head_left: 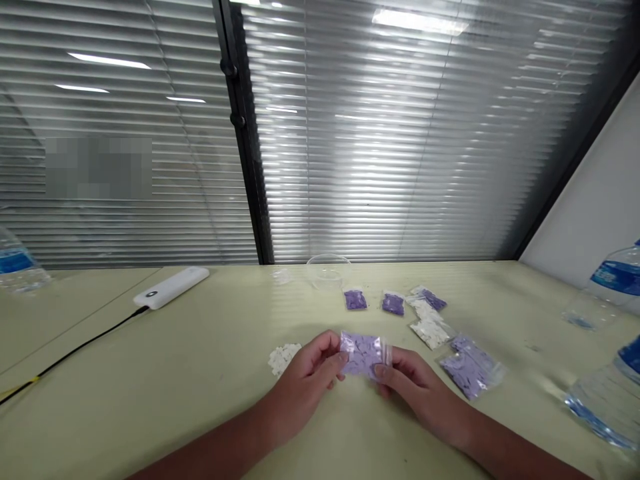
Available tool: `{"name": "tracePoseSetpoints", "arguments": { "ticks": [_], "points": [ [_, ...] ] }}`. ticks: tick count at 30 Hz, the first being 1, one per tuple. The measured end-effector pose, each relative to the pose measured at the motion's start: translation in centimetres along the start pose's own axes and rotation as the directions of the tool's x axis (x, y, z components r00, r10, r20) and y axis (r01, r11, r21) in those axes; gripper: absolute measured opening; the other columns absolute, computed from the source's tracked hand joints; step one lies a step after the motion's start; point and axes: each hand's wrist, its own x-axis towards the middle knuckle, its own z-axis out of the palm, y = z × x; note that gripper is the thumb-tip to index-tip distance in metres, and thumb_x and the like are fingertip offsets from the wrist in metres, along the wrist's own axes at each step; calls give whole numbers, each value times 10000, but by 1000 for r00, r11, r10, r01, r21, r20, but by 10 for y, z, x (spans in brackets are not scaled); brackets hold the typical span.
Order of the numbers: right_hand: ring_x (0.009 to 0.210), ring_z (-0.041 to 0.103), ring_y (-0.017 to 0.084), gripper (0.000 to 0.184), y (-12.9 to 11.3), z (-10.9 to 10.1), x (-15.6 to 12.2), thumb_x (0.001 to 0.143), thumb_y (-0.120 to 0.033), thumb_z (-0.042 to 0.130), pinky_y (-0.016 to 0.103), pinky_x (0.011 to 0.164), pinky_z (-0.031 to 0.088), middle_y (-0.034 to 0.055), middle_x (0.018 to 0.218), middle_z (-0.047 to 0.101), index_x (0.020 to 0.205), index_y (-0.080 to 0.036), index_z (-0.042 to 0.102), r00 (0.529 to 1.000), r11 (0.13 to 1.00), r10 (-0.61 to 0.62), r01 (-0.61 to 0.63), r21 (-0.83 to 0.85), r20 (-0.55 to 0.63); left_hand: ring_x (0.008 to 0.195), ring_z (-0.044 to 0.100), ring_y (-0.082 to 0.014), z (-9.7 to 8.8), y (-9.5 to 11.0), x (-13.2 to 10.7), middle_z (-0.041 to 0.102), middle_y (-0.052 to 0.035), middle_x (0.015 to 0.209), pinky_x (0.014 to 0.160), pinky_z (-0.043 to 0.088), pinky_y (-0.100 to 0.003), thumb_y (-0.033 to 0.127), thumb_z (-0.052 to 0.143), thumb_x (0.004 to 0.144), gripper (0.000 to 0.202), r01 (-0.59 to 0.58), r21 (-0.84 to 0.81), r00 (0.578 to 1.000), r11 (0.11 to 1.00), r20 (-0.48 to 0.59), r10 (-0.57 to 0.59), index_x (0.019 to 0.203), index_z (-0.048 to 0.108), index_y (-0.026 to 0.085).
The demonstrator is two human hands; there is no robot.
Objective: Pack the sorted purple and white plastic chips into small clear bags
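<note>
Purple bits fill a little clear bag [363, 355], and the fingers [336, 359] of the left hand [300, 393] and the right hand [417, 393] pinch it tight at its two ends. A small white pile [283, 358] sits just by the left hand, and a fat purple bag [470, 368] lies near the right one. Farther off on the pale green table [150, 347] are two small purple bags [355, 300], a white bag [429, 330] and a clear bowl [327, 272].

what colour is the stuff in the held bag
Pale purple pieces in the clear plastic bag, best in head view.
</note>
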Motion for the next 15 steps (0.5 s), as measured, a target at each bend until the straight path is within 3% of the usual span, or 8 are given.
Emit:
{"name": "tracePoseSetpoints", "arguments": {
  "ticks": [3,8,12,15],
  "points": [
    [707,422,141,457,1,-1,2,1010,-548,497,261,640,323,7,737,468,774,-158,535,999,999,-15,13,-34,-38,732,494,-25,1,-1,-1,559,73,774,674,393,-122,500,611,875,280,18,-8,1000,1000,17,-18,868,608,220],
    [743,459,148,432,3,1,4,1031,-543,479,273,690,356,6,780,491,873,-154,577,997,997,-68,68,29,-25,775,516,-33,6,0,-8,666,38,940,690,366,-131,517,718,812,383,77,36,981,996,173,-82,1040,681,211],
    [758,450,151,412,2,2,5,1031,-523,495,280,706,361,3,793,468,858,-155,561,996,995,-85,86,43,-13,668,415,-3,7,-2,-11,565,75,771,604,293,-136,506,701,825,330,36,155,978,987,197,-67,896,695,183],
    [762,443,151,409,0,2,5,1032,-514,494,274,707,361,2,793,456,842,-156,551,996,995,-91,91,37,-13,672,405,2,6,-2,-10,545,83,760,604,290,-135,498,707,825,318,17,163,978,986,205,-50,869,692,184]
  ]
}}
